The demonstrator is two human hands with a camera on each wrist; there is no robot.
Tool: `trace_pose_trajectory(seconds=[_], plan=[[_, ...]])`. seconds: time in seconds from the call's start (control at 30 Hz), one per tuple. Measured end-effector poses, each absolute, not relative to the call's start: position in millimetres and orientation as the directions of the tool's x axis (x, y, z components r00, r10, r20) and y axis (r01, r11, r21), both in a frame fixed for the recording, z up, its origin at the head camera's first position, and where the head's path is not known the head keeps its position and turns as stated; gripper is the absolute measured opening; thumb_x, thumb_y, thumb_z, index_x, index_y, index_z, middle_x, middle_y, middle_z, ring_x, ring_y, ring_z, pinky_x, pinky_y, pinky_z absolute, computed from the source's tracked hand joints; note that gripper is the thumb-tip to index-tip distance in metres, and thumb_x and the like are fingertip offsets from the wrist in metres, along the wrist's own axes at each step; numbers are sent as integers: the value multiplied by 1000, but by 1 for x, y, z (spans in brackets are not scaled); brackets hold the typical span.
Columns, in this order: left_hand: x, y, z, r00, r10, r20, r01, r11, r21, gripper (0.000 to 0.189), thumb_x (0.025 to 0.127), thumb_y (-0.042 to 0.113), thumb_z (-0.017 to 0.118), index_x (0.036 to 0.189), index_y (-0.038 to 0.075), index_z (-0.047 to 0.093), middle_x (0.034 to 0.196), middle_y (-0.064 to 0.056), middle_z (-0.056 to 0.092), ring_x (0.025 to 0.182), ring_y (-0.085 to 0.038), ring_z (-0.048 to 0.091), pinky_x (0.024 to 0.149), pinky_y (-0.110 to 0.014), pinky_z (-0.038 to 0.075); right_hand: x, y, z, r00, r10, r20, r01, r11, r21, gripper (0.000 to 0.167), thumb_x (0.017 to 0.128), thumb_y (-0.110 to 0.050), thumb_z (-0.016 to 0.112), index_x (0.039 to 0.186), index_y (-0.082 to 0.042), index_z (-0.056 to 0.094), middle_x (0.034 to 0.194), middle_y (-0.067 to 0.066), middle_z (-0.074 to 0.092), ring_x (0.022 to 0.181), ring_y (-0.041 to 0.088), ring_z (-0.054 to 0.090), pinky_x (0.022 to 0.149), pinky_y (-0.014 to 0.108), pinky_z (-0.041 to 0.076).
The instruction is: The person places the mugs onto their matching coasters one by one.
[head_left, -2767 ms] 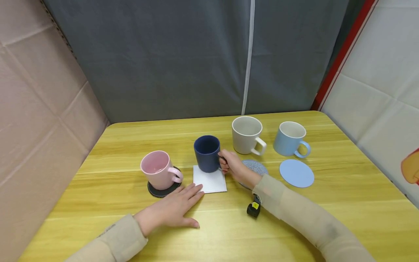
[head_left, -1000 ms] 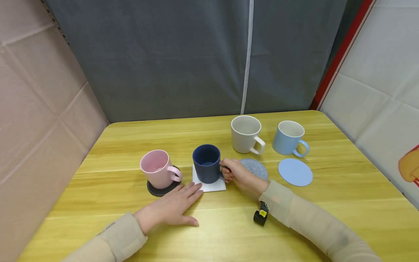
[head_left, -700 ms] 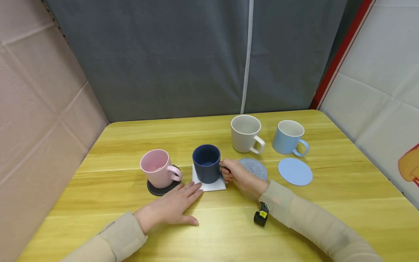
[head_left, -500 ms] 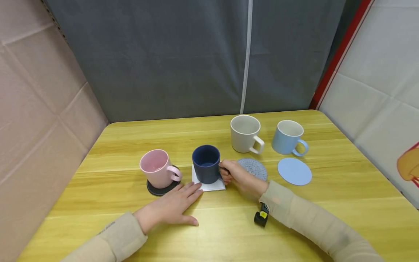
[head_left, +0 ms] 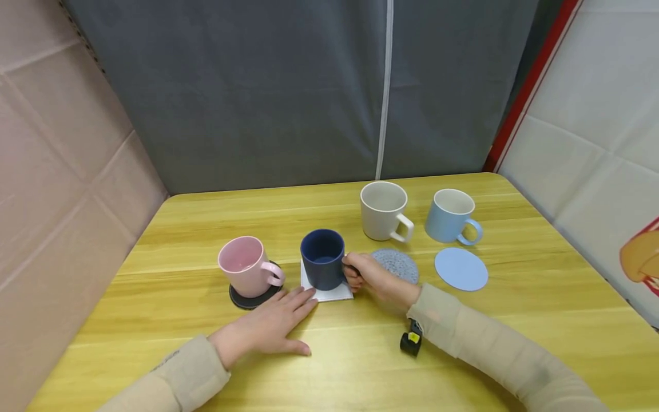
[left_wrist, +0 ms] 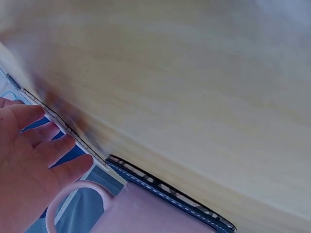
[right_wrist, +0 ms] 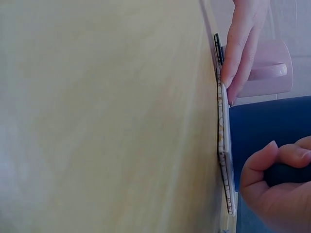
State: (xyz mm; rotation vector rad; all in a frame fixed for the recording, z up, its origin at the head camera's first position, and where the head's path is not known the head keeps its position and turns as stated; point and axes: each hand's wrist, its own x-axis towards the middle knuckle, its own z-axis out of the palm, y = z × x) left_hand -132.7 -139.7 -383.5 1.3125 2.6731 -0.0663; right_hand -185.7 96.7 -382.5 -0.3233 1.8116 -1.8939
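A dark blue mug (head_left: 323, 266) stands upright on a square white coaster (head_left: 334, 294) in the middle of the table. My right hand (head_left: 368, 273) grips its handle, curled fingers covering most of it. My left hand (head_left: 273, 326) lies with fingers outstretched, fingertips at the coaster's front left corner. In the right wrist view the left fingertips (right_wrist: 235, 63) touch the coaster (right_wrist: 223, 126) beside the blue mug (right_wrist: 272, 126). A pink mug (head_left: 244, 272) stands on a round black coaster (head_left: 242, 301) just beyond the left hand, its handle to the right.
A round grey speckled coaster (head_left: 396, 264) lies right of the right hand, partly hidden by it. Behind it stands a white mug (head_left: 381, 214). Farther right are a light blue mug (head_left: 447, 220) and a round pale blue coaster (head_left: 461, 269). A grey curtain (head_left: 257, 103) hangs behind the table.
Since the earliest frame, the right hand has brought the blue mug nearer, from the coaster's back edge onto its middle. During the last second both hands have stayed still.
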Motion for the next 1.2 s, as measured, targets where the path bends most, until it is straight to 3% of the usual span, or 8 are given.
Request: trace_pose_trajectory(seconds=[0.47, 0.63, 0.77, 0.93, 1.07, 1.2], plan=[[-133, -140, -383, -603, 780, -167, 787, 616, 35, 83, 81, 63, 50, 140, 6, 36, 148, -13, 29, 134, -32, 29, 105, -51, 28, -187, 96, -384, -852, -499, -156, 179, 1, -984, 35, 86, -16, 35, 52, -12, 29, 44, -5, 26, 43, 12, 26, 49, 26, 29], [-131, -142, -383, -605, 779, -167, 784, 619, 46, 83, 81, 63, 50, 141, 7, 35, 148, -13, 28, 134, -32, 28, 105, -51, 27, -188, 98, -385, -836, -523, -165, 180, 23, -983, 32, 85, -19, 36, 55, -11, 35, 48, -3, 34, 45, 12, 33, 50, 25, 32], [-130, -144, -384, -606, 779, -162, 783, 620, 55, 83, 82, 63, 49, 141, 7, 35, 148, -12, 28, 135, -32, 27, 105, -52, 26, -188, 104, -379, -821, -543, -176, 93, 177, -980, 31, 90, -24, 35, 65, -7, 44, 62, 1, 46, 56, 12, 44, 54, 24, 41], [-130, -146, -384, -598, 786, -159, 787, 613, 70, 82, 83, 64, 46, 141, 7, 35, 149, -12, 27, 135, -32, 26, 106, -53, 24, -188, 115, -369, -847, -486, -218, 33, 361, -932, 36, 94, -31, 39, 89, -1, 57, 85, 4, 54, 77, 15, 49, 68, 31, 48], [-129, -149, -383, -592, 791, -158, 790, 608, 82, 82, 83, 64, 45, 142, 7, 33, 149, -12, 26, 136, -33, 24, 107, -53, 23, -190, 127, -361, -876, -446, -185, -16, 410, -912, 36, 95, -29, 42, 101, 2, 58, 97, 10, 57, 90, 21, 52, 77, 39, 49], [-127, -148, -381, -588, 794, -156, 792, 604, 88, 82, 84, 63, 44, 142, 7, 32, 150, -12, 25, 137, -33, 23, 107, -52, 22, -191, 141, -351, -897, -433, -90, -107, 410, -906, 33, 94, -24, 43, 102, 5, 57, 104, 18, 58, 99, 31, 52, 80, 44, 47]])
